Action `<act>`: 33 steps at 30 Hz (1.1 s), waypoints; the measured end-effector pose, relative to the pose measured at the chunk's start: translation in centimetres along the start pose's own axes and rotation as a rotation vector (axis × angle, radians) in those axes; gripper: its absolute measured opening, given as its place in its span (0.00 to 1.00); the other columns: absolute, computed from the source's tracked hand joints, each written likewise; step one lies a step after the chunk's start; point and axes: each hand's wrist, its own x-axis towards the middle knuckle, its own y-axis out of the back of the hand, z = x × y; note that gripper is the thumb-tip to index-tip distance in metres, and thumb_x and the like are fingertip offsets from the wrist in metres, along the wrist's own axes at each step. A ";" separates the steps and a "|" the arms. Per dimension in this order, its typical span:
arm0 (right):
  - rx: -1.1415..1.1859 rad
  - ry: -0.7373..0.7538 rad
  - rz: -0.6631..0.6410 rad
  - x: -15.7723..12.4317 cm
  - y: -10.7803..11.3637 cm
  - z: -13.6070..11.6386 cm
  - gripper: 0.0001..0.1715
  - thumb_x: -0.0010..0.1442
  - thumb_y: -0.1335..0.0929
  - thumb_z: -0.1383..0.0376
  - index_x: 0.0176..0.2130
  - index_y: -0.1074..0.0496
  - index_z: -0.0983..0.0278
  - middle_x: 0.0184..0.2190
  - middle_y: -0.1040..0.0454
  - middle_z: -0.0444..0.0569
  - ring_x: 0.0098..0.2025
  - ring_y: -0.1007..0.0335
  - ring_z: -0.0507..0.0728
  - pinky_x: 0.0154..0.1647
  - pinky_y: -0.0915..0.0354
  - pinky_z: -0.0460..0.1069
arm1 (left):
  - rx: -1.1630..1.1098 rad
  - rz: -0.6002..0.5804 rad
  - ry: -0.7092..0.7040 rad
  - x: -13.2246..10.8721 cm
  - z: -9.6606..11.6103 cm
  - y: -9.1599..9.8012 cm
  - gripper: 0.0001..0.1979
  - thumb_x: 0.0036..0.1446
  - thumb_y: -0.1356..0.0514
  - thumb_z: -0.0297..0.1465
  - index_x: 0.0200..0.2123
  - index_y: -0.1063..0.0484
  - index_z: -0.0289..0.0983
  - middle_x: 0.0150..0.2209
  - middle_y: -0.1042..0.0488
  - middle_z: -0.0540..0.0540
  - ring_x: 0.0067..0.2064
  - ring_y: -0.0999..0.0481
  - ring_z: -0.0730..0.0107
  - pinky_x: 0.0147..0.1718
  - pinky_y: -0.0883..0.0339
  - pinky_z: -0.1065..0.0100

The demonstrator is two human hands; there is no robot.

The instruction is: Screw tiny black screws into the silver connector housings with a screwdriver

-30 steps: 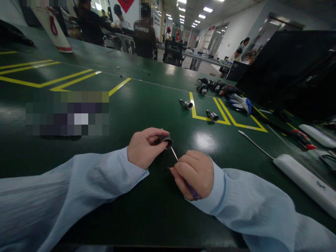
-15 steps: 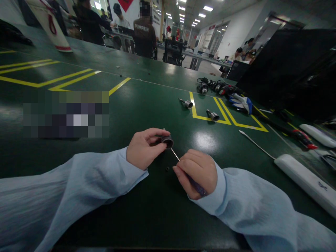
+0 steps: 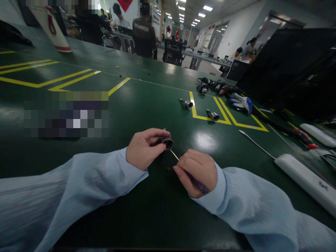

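Between the thumb and fingers of my left hand (image 3: 147, 147) is a small dark metal hole saw (image 3: 168, 142), its round open mouth turned toward me. My right hand (image 3: 198, 171) is wrapped round the dark purple handle of a screwdriver (image 3: 174, 154). The thin shaft slants up to the left, its tip at the lower rim of the cup; whether it touches cannot be made out. A tiny dark ring-like part (image 3: 168, 169) lies on the table just below, between both hands.
Two similar hole saws (image 3: 188, 104) lie farther back near yellow tape (image 3: 194, 108). Dark tools (image 3: 207, 85) and a blue-white glove (image 3: 241, 103) are at the back right. A white power strip (image 3: 304, 182) with a cable is at right. A white cup-like container (image 3: 56, 31) stands far left.
The screwdriver tip has shifted very slightly at the hole saw's rim. Both hands keep nearly the same place and grip.
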 end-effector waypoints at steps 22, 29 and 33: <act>-0.013 -0.012 0.007 0.1 0.4 0.0 0.10 0.55 0.38 0.70 0.24 0.33 0.69 0.21 0.31 0.50 0.24 0.38 0.51 0.25 0.40 0.46 | 0.004 0.022 0.039 -0.1 0.4 -0.1 0.17 0.40 0.39 0.23 0.38 0.29 0.32 0.32 0.23 0.45 0.36 0.23 0.63 0.39 0.30 0.63; -0.083 -0.003 0.025 0.2 0.3 -0.2 0.11 0.55 0.39 0.71 0.23 0.32 0.70 0.20 0.31 0.51 0.23 0.39 0.52 0.23 0.40 0.47 | -0.016 0.023 -0.005 0.1 -0.2 -0.1 0.15 0.40 0.38 0.26 0.36 0.29 0.33 0.31 0.23 0.45 0.35 0.23 0.64 0.34 0.28 0.66; -0.097 0.031 0.007 0.2 0.3 -0.3 0.12 0.55 0.39 0.71 0.23 0.32 0.70 0.20 0.31 0.51 0.23 0.38 0.52 0.23 0.40 0.47 | 0.004 0.054 -0.003 0.2 -0.2 -0.2 0.13 0.40 0.38 0.25 0.34 0.29 0.32 0.28 0.23 0.45 0.31 0.23 0.66 0.31 0.28 0.68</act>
